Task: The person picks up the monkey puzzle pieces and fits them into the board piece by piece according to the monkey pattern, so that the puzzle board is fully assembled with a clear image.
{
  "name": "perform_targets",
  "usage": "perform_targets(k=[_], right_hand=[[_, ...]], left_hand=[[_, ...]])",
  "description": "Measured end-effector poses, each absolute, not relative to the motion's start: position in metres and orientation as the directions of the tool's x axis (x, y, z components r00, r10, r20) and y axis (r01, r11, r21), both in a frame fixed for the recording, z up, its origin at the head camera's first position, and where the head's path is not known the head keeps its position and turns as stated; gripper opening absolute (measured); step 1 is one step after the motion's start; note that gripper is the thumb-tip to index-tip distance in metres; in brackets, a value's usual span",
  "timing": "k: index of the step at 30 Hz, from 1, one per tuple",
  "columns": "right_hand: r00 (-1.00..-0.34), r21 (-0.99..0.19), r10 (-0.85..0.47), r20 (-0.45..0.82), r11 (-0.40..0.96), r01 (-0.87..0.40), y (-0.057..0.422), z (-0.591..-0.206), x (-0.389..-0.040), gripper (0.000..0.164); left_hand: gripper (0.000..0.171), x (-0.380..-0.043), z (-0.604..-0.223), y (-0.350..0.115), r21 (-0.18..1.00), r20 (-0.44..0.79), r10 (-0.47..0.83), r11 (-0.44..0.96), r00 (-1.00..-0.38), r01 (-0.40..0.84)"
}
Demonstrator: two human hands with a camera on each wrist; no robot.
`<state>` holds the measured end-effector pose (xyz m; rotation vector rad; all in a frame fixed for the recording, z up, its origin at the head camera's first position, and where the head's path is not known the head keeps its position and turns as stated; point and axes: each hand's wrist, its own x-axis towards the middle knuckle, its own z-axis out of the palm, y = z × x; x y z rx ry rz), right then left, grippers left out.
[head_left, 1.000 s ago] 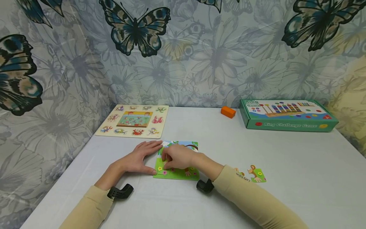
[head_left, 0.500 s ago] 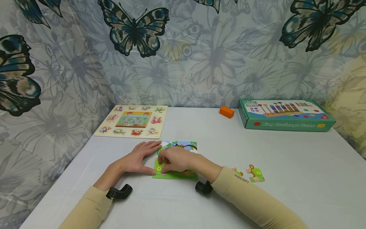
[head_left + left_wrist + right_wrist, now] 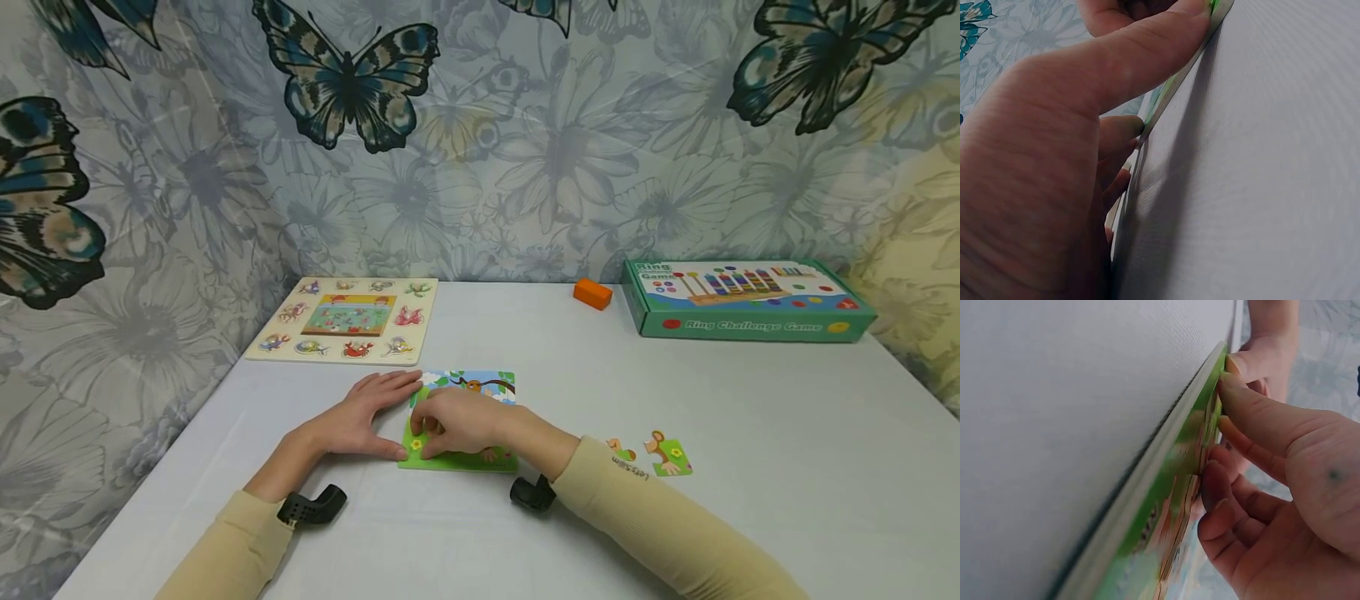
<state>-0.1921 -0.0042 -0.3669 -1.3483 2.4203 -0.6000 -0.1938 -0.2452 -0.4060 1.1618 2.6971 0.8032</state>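
Note:
A small green picture puzzle board with a monkey and branch design lies on the white table. My left hand rests at its left edge, thumb and fingers spread, touching the rim. Above the board's lower left part is my right hand. In the right wrist view, its thumb and index finger pinch a green puzzle piece at the board's surface; the hand hides much of the board. Right of the board lie a loose monkey puzzle piece and another piece, partly covered by the right sleeve.
A cream board with sea animal pictures lies at the back left. An orange block sits beside a green Ring Challenge Game box at the back right. A butterfly-patterned backdrop rises behind the table.
My right hand has shifted slightly left and down over the board, uncovering more of the branch picture at the top. The left hand keeps its place at the edge.

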Motion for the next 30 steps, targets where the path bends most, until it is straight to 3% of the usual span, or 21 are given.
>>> perform_targets(k=[8, 14, 19, 30], right_hand=[[-0.486, -0.554, -0.872, -0.057, 0.433, -0.711, -0.002, -0.367, -0.195, 0.022], [-0.499, -0.63, -0.866, -0.038, 0.408, -0.661, 0.009, -0.365, -0.199, 0.032], [-0.512, -0.677, -0.859, -0.025, 0.391, -0.624, 0.02, -0.361, -0.203, 0.031], [-0.541, -0.685, -0.841, 0.012, 0.387, -0.617, 0.055, -0.348, -0.206, 0.031]], left_hand=[[0.098, -0.194, -0.406, -0.246, 0.507, 0.111, 0.698, 0.572, -0.707, 0.645], [0.097, -0.194, -0.407, -0.246, 0.51, 0.108, 0.698, 0.572, -0.708, 0.642], [0.098, -0.193, -0.406, -0.246, 0.512, 0.111, 0.697, 0.571, -0.708, 0.642], [0.099, -0.194, -0.406, -0.245, 0.507, 0.102, 0.691, 0.582, -0.715, 0.635]])
